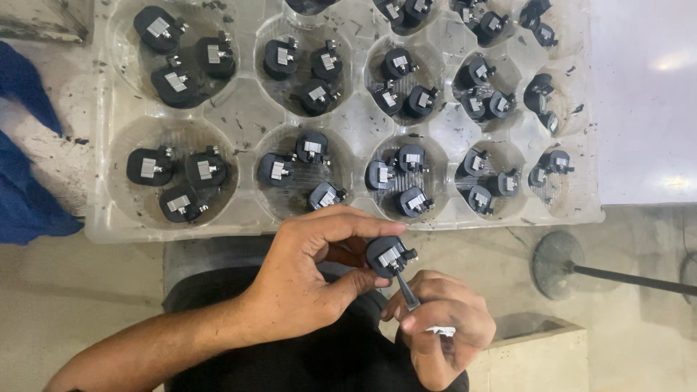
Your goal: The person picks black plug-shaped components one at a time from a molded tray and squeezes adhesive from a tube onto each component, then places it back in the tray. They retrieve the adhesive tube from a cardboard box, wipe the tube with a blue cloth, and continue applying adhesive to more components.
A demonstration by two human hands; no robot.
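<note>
Right now the small black part (390,256) sits pinched in the left hand (305,283), held between thumb and curled fingers just near of the clear plastic tray (247,120). It is a rounded black block with a bright metal plate on its upper face and little pins jutting to the right. The plate's long axis runs on a slant, from near-left to far-right, and the pinned end faces away from the left palm.

The right hand (443,327) is closed around a slim metal tool (407,292), which looks like tweezers or a fine pick. Its tip points up and to the left, meeting the part's near edge, so the part lies just far and left of the right hand, touching the tool. The left hand is the nearer one, since it holds the part outright.

Beyond the hands, the tray spreads across the table (646,94), each round well carrying three or so parts of the same kind. A blue cloth (25,196) lies at the left edge. To the right, a round grey disc on a dark rod (557,265) rests well apart.
</note>
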